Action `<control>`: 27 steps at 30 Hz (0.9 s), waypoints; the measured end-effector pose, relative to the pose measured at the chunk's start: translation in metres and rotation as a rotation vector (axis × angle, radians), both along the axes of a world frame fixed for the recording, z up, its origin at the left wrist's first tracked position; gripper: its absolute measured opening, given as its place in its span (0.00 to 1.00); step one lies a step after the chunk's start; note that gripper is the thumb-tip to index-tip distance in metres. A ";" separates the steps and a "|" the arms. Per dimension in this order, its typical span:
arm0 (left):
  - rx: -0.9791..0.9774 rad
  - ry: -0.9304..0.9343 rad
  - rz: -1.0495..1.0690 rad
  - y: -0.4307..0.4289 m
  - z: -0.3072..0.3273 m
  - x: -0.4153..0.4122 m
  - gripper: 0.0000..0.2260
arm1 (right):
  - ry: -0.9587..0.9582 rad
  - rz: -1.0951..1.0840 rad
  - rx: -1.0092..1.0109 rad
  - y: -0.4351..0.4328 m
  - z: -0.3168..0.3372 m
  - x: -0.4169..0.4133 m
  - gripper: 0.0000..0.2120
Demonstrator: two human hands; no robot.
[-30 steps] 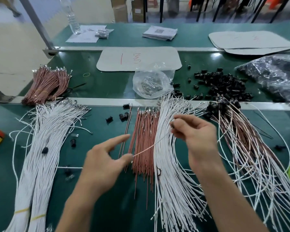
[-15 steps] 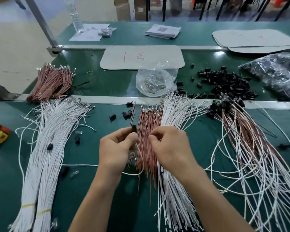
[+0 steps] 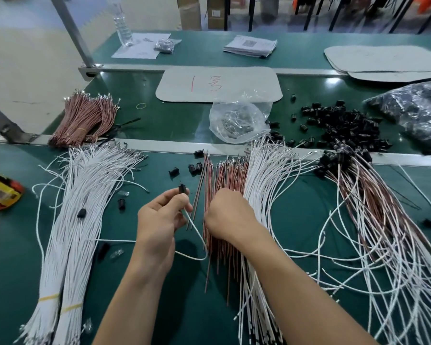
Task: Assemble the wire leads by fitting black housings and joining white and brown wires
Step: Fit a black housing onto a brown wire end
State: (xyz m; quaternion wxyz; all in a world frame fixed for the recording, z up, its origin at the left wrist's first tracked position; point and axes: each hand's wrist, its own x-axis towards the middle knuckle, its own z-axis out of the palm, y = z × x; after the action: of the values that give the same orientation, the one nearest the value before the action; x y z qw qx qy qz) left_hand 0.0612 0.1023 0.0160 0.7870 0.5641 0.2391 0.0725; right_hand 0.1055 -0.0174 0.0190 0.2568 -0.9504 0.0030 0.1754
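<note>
Looking down from the head camera onto the green bench (image 3: 296, 232). Pinching a black housing (image 3: 182, 190) between thumb and forefinger of the left hand (image 3: 159, 220), just above the mat, upright, poking out over the fingertips. Trailing from under that same pinch, a white wire (image 3: 199, 245), looping down and back leftward across the mat. Judging by that: white lead seated in the housing, or close to it; too small to confirm.

Over to the right hand (image 3: 227, 215): knuckles up, fingers curled down into the brown wires (image 3: 224, 173), fingertips hidden, so no telling about a single wire caught or not.

Step in hand, by the look of it: fetching the brown partner for this housing. Next move, then: singling out one brown wire, lifting its terminal end clear of the neighbours, lining it up with the housing beside the white, pushing home. Needs a steady left pinch and a clean separation on the right.

Elsewhere: loose white wires (image 3: 261, 175) just right of the brown, finished leads (image 3: 363, 200) fanned farther right, spare housings (image 3: 341, 123) heaped beyond the rail, bundled white wires (image 3: 75, 220) at left.
</note>
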 end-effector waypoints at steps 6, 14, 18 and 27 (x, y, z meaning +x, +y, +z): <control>-0.030 0.012 0.001 -0.004 -0.001 0.001 0.14 | 0.050 -0.075 0.204 -0.022 0.009 -0.010 0.14; 0.008 0.034 -0.056 -0.010 -0.004 -0.002 0.15 | 0.059 -0.075 0.562 -0.069 0.024 -0.026 0.08; 0.121 0.021 -0.102 -0.023 0.000 -0.003 0.04 | -0.012 -0.141 0.914 -0.084 0.036 -0.027 0.09; 0.367 -0.095 -0.422 -0.052 0.007 -0.010 0.15 | -0.341 -0.160 0.940 -0.098 0.055 -0.029 0.04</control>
State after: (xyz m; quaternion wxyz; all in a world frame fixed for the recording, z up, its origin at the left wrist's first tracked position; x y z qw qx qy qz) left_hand 0.0517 0.0502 0.0233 0.6797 0.7304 0.0620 -0.0243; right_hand 0.0766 -0.1157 0.0737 0.6663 -0.7441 -0.0456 -0.0199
